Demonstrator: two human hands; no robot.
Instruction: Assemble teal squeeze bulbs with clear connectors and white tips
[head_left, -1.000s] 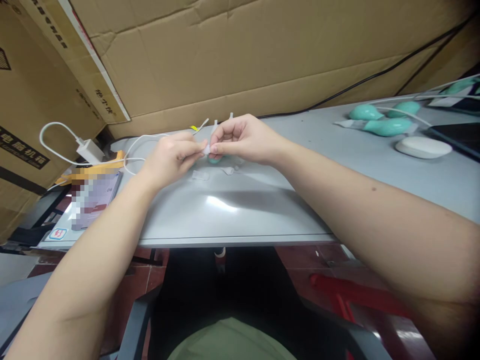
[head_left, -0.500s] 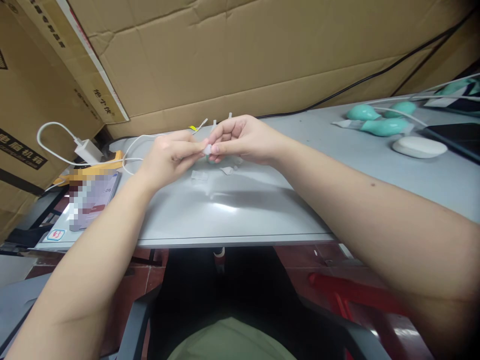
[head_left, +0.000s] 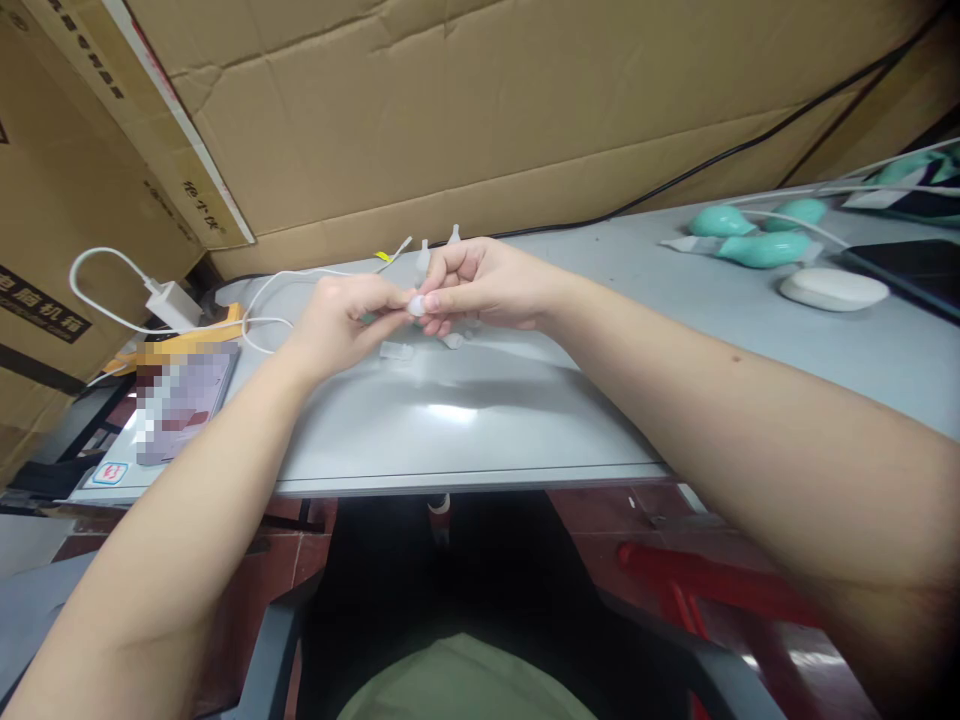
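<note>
Over the table, both hands meet at a small translucent white plastic piece (head_left: 417,305). My left hand (head_left: 337,318) pinches it from the left with thumb and forefinger. From the right, my right hand (head_left: 484,287) closes its thumb and fingers on the same piece. A bit of teal shows behind the left fingers; its shape is hidden. Below the hands lie a clear plastic tube-like part (head_left: 396,351) and a small white nozzle-like part (head_left: 452,341). Behind them stand two pointed translucent tips (head_left: 423,258), partly covered by the right hand.
Several teal bulbs (head_left: 769,250) with whitish tips lie at the right, near a white rounded case (head_left: 834,290) and a dark flat device (head_left: 911,270). At the left are a phone (head_left: 191,400), a white charger (head_left: 172,303) and a yellow power strip (head_left: 191,338). Cardboard (head_left: 450,120) lines the back.
The fingers have shifted slightly around the white piece, which now shows more roundly between them. More of the standing tips behind is visible. Both hands keep their hold.
</note>
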